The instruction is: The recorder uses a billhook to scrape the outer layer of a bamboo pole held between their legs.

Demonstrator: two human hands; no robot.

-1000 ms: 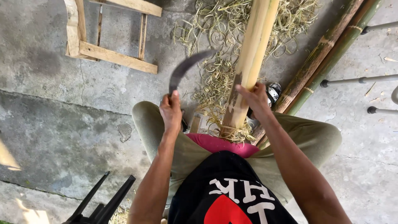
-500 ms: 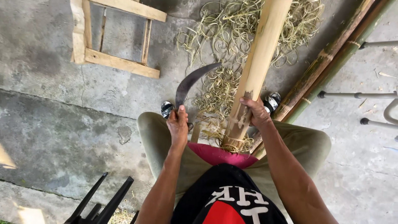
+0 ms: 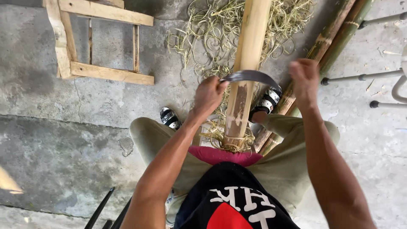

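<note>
The curved blade (image 3: 251,76) now lies crosswise over the bamboo pole (image 3: 248,55), where half a second ago it stood off to the left of the pole with its tip pointing up and away. The left hand (image 3: 208,94) has swung it in: that hand is closed in a fist around the handle end, just left of the pole. The right hand (image 3: 305,76), which was gripping the pole itself, has let go and moved out to the right of it. It sits near the blade's far end, fingers curled, but whether it pinches the blade tip or only hovers beside it I cannot tell.

So the pole is no longer steadied by a hand; it leans from between the knees, its lower end resting against the pink cloth (image 3: 224,154) at the lap. Below the blade the pole shows a darker scraped patch. I judge the blade is set for a two-handed scraping stroke along the pole. Pale curly shavings (image 3: 203,38) lie heaped on the concrete floor (image 3: 63,127) beyond the pole, and a wooden frame (image 3: 101,42) lies well to its left.
</note>
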